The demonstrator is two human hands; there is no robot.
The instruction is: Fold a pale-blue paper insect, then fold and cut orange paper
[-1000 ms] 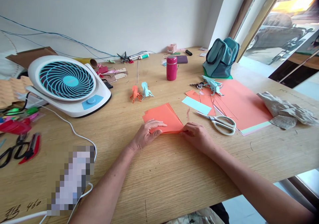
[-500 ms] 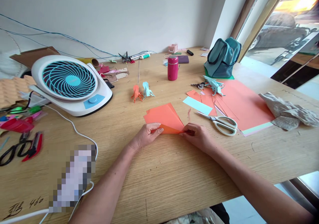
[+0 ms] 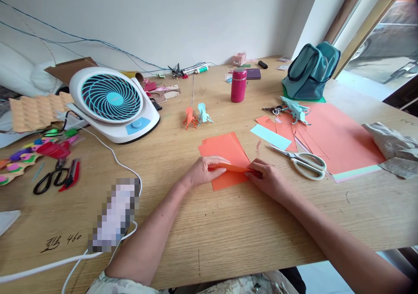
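Note:
An orange paper sheet [image 3: 225, 149] lies on the wooden table [image 3: 248, 233] in front of me, its near part lifted into a fold. My left hand [image 3: 200, 172] pinches the fold's left end, fingers closed on the paper. At the fold's right end, my right hand [image 3: 269, 178] grips the paper with curled fingers. More of the same orange paper [image 3: 228, 180] shows flat under the fold, between my hands.
White-handled scissors [image 3: 302, 160] lie just right of my right hand, beside large orange sheets [image 3: 339, 137] and a light blue strip [image 3: 270, 136]. Small folded paper figures [image 3: 197, 115], a pink bottle [image 3: 238, 85], a teal bag [image 3: 310, 71], a white fan [image 3: 114, 102] and black scissors [image 3: 48, 178] stand around.
The near edge of the orange paper has been lifted and rolled over into a fold between both hands. My head has turned a little left, so everything sits further right in view.

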